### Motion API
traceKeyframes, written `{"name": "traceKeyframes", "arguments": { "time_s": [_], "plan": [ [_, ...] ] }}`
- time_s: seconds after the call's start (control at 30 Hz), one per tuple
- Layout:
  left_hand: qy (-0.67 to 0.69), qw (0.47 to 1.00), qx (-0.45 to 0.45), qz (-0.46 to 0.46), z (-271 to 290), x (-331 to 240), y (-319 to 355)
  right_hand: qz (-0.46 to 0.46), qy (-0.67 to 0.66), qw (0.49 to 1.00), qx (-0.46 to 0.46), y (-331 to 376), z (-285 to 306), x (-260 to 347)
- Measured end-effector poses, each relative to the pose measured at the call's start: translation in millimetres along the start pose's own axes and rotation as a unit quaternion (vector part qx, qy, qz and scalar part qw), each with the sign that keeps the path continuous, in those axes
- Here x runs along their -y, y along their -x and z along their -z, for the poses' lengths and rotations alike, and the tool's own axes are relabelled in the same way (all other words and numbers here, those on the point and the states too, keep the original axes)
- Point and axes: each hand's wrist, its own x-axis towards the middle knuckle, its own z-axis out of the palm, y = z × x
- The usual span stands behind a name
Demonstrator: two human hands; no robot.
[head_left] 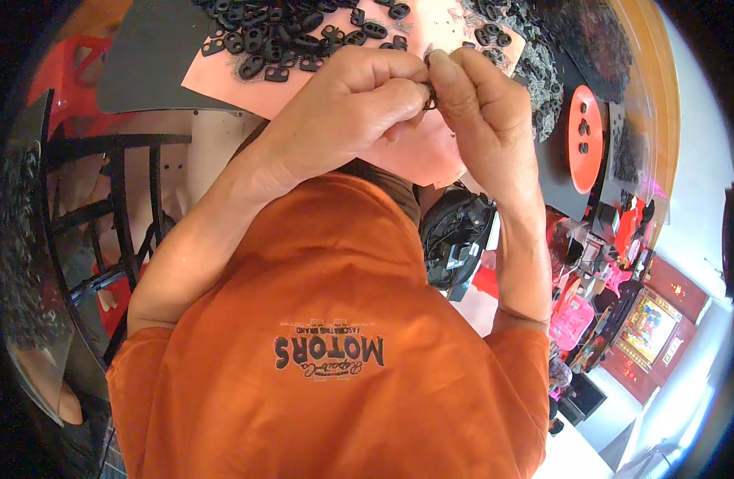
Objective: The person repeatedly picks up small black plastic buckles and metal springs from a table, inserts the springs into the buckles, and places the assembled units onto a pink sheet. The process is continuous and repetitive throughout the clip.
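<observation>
Hands: left hand, right hand both pinch small black plastic piece | mostly hidden by fingers

Glossy black plastic pieces lie on matt pink sheet.

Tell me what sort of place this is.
Probably a small home workshop for piecework assembly: a heap of small black plastic parts lies on a pink sheet, both hands pinch one small black piece, and household clutter fills the room behind.
</observation>
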Motion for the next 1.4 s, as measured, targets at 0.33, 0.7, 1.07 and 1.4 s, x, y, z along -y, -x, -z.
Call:
{"name": "traceKeyframes", "arguments": {
  "time_s": [0.33, 0.7, 1.07, 1.4],
  "plan": [
    [0.006, 1.000, -0.023, -0.017, -5, -6, 0, 0.014, 0.001, 1.000, -0.017, 5, 0, 5],
    [0.029, 1.000, -0.008, -0.006, -2, -5, 0, -0.072, -0.109, 0.990, 0.056, 4, 12, 11],
    [0.023, 1.000, -0.013, -0.012, -2, -3, 1, -0.067, -0.093, 0.992, 0.047, 6, 10, 3],
    [0.050, 0.999, 0.009, 0.010, -3, -10, 4, 0.033, -0.014, 0.998, 0.052, 5, 11, 6]
  ]
}}
